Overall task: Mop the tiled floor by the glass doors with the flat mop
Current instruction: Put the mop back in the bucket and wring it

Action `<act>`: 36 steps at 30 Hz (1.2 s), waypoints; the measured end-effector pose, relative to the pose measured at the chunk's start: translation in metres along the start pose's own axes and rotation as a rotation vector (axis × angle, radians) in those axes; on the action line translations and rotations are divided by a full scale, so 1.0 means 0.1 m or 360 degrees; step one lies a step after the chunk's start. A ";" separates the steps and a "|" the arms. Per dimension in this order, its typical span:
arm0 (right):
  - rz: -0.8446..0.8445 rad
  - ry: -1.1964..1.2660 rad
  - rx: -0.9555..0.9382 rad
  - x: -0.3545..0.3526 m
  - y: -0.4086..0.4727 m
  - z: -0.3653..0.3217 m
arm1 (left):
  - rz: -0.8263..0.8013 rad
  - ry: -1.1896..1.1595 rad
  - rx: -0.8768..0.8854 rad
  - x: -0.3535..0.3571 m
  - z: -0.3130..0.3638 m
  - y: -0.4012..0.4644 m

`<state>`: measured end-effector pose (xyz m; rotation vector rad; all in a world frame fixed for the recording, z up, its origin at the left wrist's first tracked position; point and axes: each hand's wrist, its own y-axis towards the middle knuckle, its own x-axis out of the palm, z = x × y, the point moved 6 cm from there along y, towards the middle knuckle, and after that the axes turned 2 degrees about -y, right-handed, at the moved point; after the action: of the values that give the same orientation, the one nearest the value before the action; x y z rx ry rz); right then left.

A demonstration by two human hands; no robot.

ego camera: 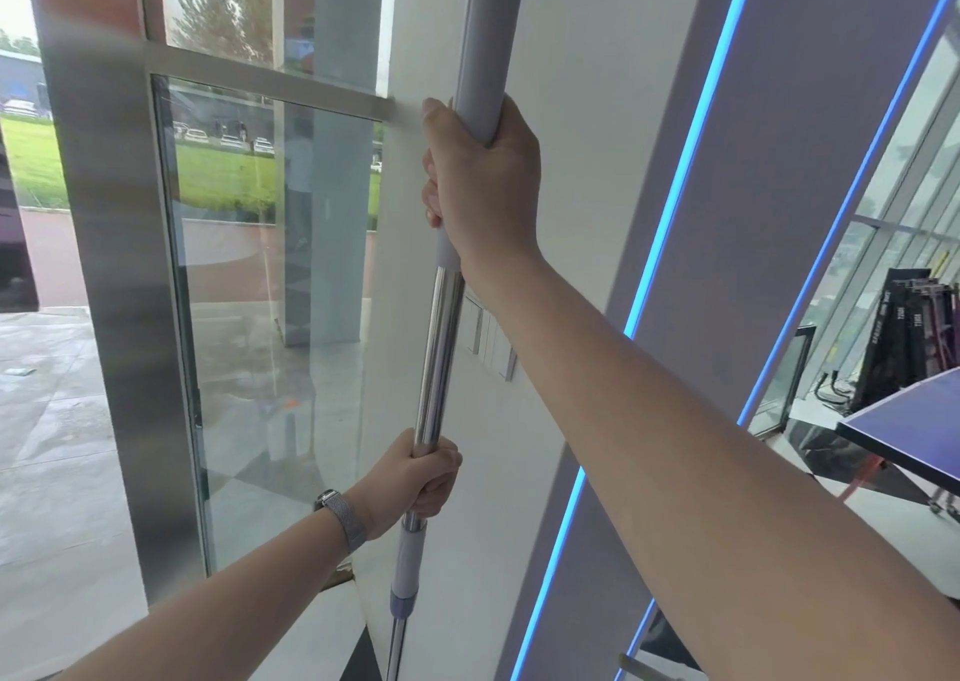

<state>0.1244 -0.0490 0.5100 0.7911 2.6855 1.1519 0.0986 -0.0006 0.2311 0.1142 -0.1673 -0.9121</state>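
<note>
Glass doors at 9 o'clock; you are clamping the mop handle, running 12-to-6: right hand higher, left hand lower, nearer the unseen head.

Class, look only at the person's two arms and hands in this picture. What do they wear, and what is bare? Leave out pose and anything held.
Both forearms are bare, with no sleeves in view and no gloves. The left hand has a watch at the wrist, with a silver woven-metal mesh band and a dark case. The right hand and its wrist carry nothing; no rings show on either hand.
</note>
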 end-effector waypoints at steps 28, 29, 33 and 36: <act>-0.0204 0.0051 0.0505 -0.15 -0.98 1.21 | 0.0384 0.0608 -0.0352 -0.29 -1.18 -0.24; -0.0217 0.0058 0.0540 -0.16 -1.03 1.26 | 0.0395 0.0647 -0.0372 -0.30 -1.25 -0.25; -0.0297 0.0070 0.0662 -0.23 -1.21 1.44 | 0.0373 0.0765 -0.0464 -0.31 -1.50 -0.28; -0.0349 0.0083 0.0729 -0.30 -1.33 1.57 | 0.0322 0.0815 -0.0509 -0.32 -1.68 -0.30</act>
<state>0.1419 -0.0398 0.3028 0.4962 3.0282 0.5210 0.0885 0.0109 0.0577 0.0299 0.4353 -0.6732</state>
